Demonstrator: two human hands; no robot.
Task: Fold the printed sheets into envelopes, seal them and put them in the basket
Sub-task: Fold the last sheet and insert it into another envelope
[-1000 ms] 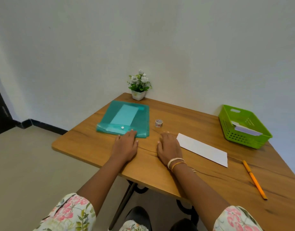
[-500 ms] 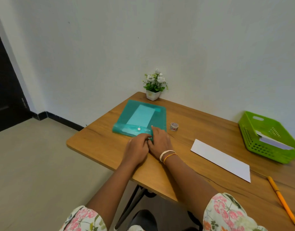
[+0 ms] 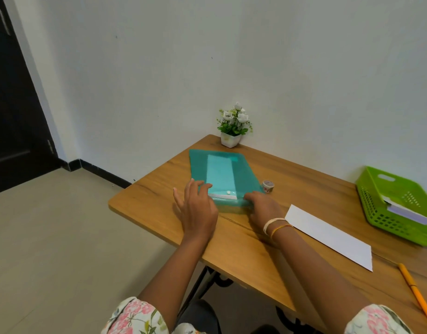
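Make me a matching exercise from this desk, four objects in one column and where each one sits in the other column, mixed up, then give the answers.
Objects:
1. flower pot
2. tape roll
3. green basket
4. orange pencil

Places:
A. near right edge of the table
B. far corner by the wall
C. beside the teal folder's right edge
D. far right, holding papers

Pairs: 1-B, 2-C, 3-D, 4-A

Teal snap folder (image 3: 228, 175) holding pale sheets, flat on table, white envelope (image 3: 328, 235) alongside, green basket (image 3: 400, 203) with papers
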